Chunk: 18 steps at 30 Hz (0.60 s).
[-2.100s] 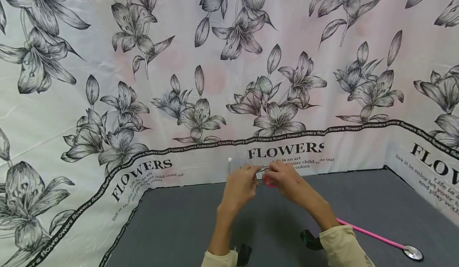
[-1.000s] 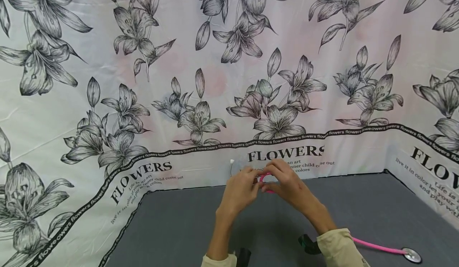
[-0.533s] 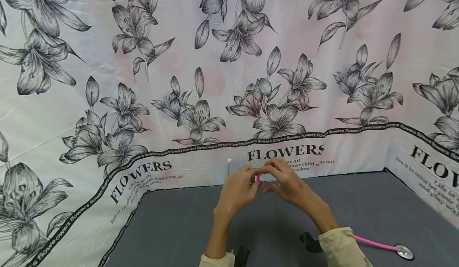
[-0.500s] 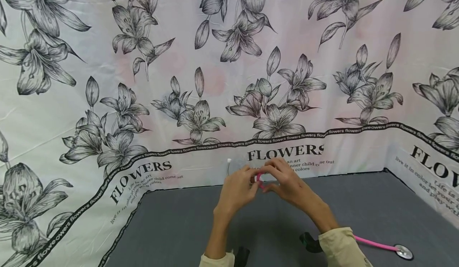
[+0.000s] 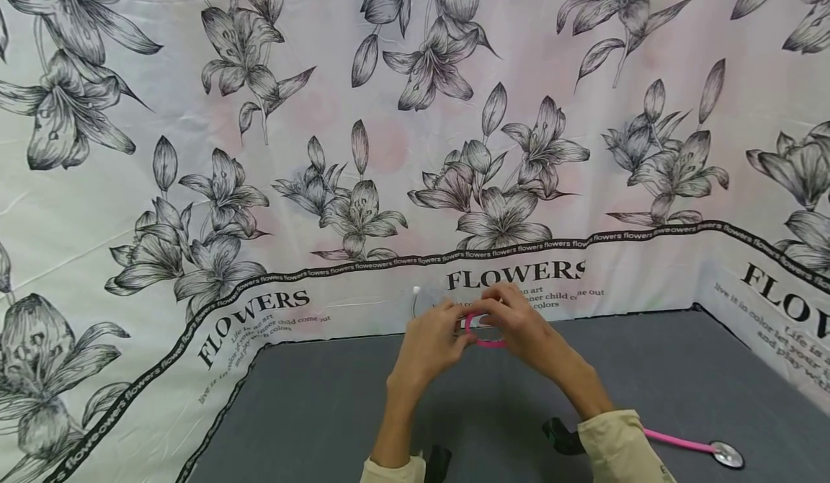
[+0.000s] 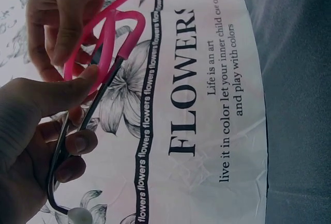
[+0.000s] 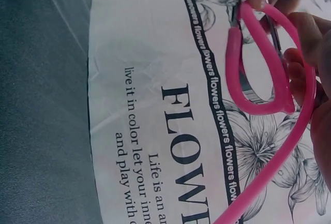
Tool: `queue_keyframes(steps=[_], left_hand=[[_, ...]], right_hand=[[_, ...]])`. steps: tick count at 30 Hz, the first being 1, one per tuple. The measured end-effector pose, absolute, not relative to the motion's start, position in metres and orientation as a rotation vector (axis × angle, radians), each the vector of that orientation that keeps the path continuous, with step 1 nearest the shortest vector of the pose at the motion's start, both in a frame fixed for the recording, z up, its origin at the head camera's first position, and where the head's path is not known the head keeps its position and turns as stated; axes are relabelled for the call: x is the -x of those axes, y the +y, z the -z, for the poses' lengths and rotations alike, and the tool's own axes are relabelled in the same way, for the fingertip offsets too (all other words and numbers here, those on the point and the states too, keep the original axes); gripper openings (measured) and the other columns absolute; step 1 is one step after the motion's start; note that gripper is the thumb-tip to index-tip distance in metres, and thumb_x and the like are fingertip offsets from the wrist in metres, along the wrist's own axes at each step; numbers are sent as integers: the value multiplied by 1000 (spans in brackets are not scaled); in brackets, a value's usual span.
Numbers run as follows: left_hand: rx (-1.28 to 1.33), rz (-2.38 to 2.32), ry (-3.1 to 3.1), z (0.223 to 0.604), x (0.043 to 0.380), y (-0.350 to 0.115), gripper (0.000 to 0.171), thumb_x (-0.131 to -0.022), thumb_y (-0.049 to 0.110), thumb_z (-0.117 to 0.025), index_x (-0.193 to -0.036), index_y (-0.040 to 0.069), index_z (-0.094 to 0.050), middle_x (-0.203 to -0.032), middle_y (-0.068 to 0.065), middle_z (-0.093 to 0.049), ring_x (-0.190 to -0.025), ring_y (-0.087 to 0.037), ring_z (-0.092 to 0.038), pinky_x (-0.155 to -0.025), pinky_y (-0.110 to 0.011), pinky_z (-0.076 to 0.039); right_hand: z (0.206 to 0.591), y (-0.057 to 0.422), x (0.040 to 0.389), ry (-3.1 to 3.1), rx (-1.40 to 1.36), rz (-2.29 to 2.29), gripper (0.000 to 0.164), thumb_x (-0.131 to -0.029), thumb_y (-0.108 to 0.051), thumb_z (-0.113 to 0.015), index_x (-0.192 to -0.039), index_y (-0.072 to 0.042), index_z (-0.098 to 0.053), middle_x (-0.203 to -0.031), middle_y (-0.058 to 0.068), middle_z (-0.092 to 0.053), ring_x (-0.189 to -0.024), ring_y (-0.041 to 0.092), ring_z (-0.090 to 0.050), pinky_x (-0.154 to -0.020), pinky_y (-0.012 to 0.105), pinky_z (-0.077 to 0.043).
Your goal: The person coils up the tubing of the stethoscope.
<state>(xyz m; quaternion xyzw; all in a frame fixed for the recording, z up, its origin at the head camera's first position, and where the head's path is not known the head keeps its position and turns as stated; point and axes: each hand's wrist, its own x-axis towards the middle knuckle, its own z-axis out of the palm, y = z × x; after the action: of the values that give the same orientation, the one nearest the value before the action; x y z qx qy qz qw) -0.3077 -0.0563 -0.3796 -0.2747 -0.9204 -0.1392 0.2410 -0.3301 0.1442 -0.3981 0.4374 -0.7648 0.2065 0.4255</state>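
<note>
A pink stethoscope (image 6: 107, 48) is held up in front of the patterned cloth. My left hand (image 5: 433, 342) grips its metal ear tubes, thumb pressing on the pink tubing beside them. A white ear tip (image 6: 80, 215) sticks out below the fingers in the left wrist view. My right hand (image 5: 528, 331) holds the pink tubing (image 7: 307, 89) between thumb and fingers, where it bends into a loop near the left fingertips. From there the tubing runs down behind the right sleeve to the round silver chest piece (image 5: 728, 455) on the dark table.
The grey table (image 5: 311, 404) stretches out under both arms. A white cloth (image 5: 382, 295) with flower prints and lettering hangs along its back and sides. Dark straps (image 5: 561, 436) sit by both wrists.
The hands stay close together while the right fingers shift along the tubing, and a pink loop now shows between them. The chest piece has slid slightly left across the table.
</note>
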Motion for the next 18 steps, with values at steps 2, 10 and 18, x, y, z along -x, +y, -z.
queue_keyframes(steps=[2, 10, 18], left_hand=[[759, 370, -2523, 380, 308, -56, 38, -88, 33, -85, -120, 14, -75, -94, 2, -67, -71, -7, -58, -57, -16, -42], [832, 369, -2523, 379, 308, -57, 37, -87, 33, -86, -118, 16, -75, -95, 3, -70, -77, -6, -61, -61, -15, -44], [929, 469, -2529, 372, 304, -63, 41, -88, 34, -85, -124, 17, -73, -104, 1, -76, -83, -6, -65, -64, -15, -45]], right_hand=[[397, 145, 330, -1917, -1066, -512, 51, -68, 15, -89, -111, -6, -72, -106, 9, -63, -101, 21, -57, -77, 35, -59], [394, 154, 330, -1947, -974, -581, 32, -78, 13, -82, -102, -3, -69, -96, 4, -71, -89, 17, -67, -74, 29, -58], [389, 159, 328, -1968, -943, -839, 25, -81, 13, -79, -95, -1, -65, -84, 4, -70, -75, 13, -70, -68, 21, -59]])
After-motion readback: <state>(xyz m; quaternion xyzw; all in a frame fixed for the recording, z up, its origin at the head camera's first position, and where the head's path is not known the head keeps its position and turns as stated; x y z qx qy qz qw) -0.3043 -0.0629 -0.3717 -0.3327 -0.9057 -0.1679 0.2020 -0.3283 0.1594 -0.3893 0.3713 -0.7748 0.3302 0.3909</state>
